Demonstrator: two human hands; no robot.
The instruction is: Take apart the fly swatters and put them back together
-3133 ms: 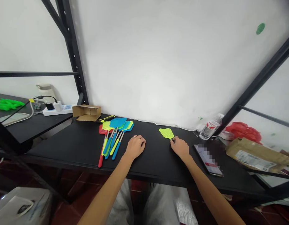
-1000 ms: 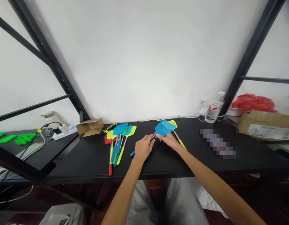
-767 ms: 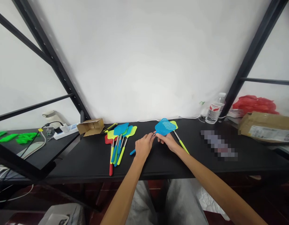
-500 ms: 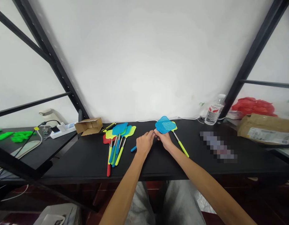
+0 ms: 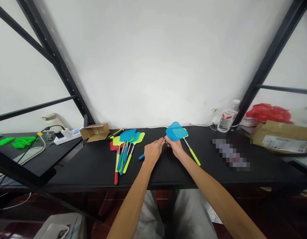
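Observation:
Both of my hands are closed on one blue fly swatter [image 5: 175, 130], held just above the black table. My left hand [image 5: 153, 151] wraps the rod, and the blue handle end pokes out at its left. Close to the mesh head, my right hand [image 5: 173, 146] grips the rod's upper part. A yellow-green fly swatter [image 5: 191, 152] lies to the right, its head partly hidden behind the blue mesh. Left of my hands is a pile of several fly swatters [image 5: 125, 149] in blue, yellow-green, green and red, handles toward me.
An open cardboard box [image 5: 95, 132] stands at the table's back left, near a power strip [image 5: 67, 135]. At the back right are a water bottle [image 5: 228, 116], a brown parcel [image 5: 282, 136] and a red plastic bag [image 5: 269, 113]. Black metal posts [image 5: 272, 56] rise on both sides.
The hands have drawn slightly apart along the rod, with a small gap now between them. The blue head has shifted a little up and right. The pile is unchanged.

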